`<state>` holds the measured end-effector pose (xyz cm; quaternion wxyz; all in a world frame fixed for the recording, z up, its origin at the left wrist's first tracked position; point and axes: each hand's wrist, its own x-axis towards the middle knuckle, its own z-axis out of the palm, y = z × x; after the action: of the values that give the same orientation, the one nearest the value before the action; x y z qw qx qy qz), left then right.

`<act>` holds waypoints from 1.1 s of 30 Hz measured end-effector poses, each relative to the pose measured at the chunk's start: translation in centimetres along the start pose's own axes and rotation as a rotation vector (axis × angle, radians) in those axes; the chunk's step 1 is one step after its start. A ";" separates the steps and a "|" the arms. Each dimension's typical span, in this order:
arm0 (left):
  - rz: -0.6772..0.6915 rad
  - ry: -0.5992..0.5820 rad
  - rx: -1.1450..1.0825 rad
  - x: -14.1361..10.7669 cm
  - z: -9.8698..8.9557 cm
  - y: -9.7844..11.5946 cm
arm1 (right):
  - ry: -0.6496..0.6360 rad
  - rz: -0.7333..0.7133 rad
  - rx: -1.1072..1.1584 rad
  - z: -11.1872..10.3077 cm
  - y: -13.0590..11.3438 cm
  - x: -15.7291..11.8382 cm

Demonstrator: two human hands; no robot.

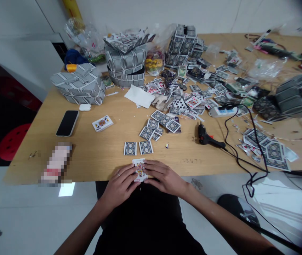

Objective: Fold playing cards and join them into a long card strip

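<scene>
Both hands gripped one card (140, 170) at the table's near edge, face up: the left hand (121, 180) pinched one long side with fingers and thumb, and the right hand (163, 176) pinched the other. This card seemed midway through being worked. Beyond it, two short cards (130, 148) lay side by side, backs up, looking as if folded and finished. More backs lay just behind in a loose cluster (147, 133) and an overlapping row (164, 119); these too looked done, though their folds were too small to tell. The deck (102, 124), face up on the left, appeared to be what was left to work through.

Around the work, a tiny scrap (167, 146) lay right of the short cards. The glue gun (206, 137) lay farther right, its cord (237, 154) looping toward the table's edge, where it could snag the right arm. A wide litter of cards (193, 101) crowded the space behind the row, with a white sheet (139, 96) at its left. A phone (67, 123) and a blurred-out object (57, 163) occupied the left end. Patterned baskets (79, 85) stood along the back.
</scene>
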<state>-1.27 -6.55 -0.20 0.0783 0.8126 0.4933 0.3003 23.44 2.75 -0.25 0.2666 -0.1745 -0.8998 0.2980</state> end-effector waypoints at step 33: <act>-0.019 0.034 0.021 0.3 0.2 0.1 | 0.002 -0.026 -0.062 0.0 -0.2 0.0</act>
<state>-0.94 -6.33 -0.18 0.0642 0.8035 0.5053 0.3081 23.39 2.58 -0.13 0.2657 -0.1710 -0.9107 0.2661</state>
